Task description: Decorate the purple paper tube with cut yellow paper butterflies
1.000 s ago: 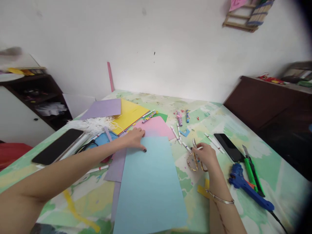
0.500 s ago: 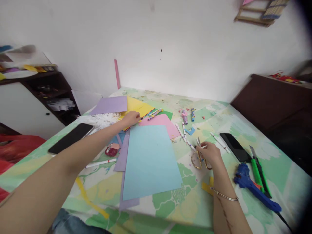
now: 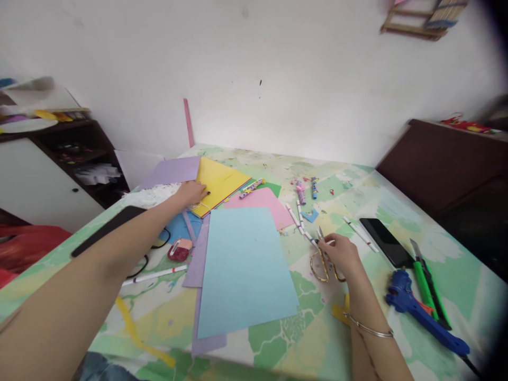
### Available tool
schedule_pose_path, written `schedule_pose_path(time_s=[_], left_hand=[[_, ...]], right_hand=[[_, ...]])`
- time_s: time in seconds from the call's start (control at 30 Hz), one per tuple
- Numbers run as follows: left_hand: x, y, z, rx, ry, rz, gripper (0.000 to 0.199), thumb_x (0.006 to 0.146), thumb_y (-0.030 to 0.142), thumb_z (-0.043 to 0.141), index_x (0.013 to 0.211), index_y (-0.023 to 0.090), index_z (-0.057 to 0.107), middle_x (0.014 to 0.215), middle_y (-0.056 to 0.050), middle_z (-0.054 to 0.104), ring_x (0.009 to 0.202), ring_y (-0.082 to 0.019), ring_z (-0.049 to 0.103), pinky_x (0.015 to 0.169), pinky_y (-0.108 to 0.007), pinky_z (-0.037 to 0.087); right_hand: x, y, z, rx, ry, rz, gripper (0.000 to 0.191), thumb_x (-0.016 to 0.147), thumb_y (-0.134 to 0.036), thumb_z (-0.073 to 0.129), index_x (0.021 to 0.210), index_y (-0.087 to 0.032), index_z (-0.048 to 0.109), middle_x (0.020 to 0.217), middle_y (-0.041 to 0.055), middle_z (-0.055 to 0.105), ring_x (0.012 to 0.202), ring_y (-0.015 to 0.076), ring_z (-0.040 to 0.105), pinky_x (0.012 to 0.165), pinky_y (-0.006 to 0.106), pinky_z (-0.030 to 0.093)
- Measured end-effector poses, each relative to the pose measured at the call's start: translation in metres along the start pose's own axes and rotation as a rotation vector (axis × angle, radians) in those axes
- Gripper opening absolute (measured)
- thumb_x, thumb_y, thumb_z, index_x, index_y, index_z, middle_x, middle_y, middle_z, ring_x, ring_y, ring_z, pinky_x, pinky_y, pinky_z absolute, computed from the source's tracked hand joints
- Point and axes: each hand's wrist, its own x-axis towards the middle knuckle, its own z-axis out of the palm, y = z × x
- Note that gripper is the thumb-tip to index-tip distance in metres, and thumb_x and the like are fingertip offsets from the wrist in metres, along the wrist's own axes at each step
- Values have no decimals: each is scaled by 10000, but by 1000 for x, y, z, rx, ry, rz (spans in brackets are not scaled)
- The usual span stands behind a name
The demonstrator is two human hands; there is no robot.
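My left hand (image 3: 191,194) reaches far across the table, its fingers stretched out on the left edge of the yellow paper (image 3: 220,180). Right beside that hand is a heap of white shredded strands (image 3: 153,196), and a thin pale strand shows below the fingers. My right hand (image 3: 340,254) is closed around a pair of gold-handled scissors (image 3: 319,264) near the pivot, with the blades pointing away from me. A light blue sheet (image 3: 246,270) lies between my hands, over purple paper (image 3: 197,264) and pink paper (image 3: 262,203).
White paper rolls (image 3: 296,217) lie left of the scissors. On the right are a black phone (image 3: 387,242), a green utility knife (image 3: 431,291) and a blue glue gun (image 3: 420,312). A dark flat device (image 3: 107,230) and a pink-and-red case (image 3: 180,250) lie on the left.
My left hand has moved left, from the right part of the yellow paper to its left edge by the white strands. My right hand still holds the scissors in about the same place.
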Motion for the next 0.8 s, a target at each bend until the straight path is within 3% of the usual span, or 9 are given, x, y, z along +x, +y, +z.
schedule_pose_path(time_s=[0.2, 0.47, 0.67, 0.8], left_hand=[[9, -4, 11, 185, -34, -31, 312, 891, 316, 548, 1147, 138, 559, 1138, -101, 592, 984, -224, 597, 827, -434, 510], [12, -1, 13, 275, -42, -16, 314, 892, 319, 545, 1150, 141, 558, 1153, -100, 585, 995, -226, 592, 835, -438, 507], [13, -3, 3, 271, -92, 3, 303, 893, 320, 544, 1135, 138, 565, 1123, -98, 599, 975, -222, 600, 822, -431, 511], [15, -6, 0, 229, -130, 100, 288, 895, 317, 542, 1116, 135, 571, 1100, -90, 605, 952, -210, 605, 811, -419, 516]], right_hand=[[-1, -2, 0, -18, -10, -12, 216, 766, -397, 538, 782, -205, 636, 698, 46, 694, 673, 205, 638, 562, 264, 388], [-2, -7, -3, -66, -52, -76, 236, 826, -373, 525, 762, -187, 656, 714, 37, 691, 657, 172, 632, 582, 259, 412], [-9, -11, -4, -177, -36, -72, 260, 916, -379, 505, 959, -155, 630, 929, 39, 660, 810, 148, 623, 752, 338, 509], [9, -6, -16, -290, -1, 10, 252, 914, -336, 525, 1092, -171, 591, 1111, 71, 613, 938, 177, 610, 814, 380, 516]])
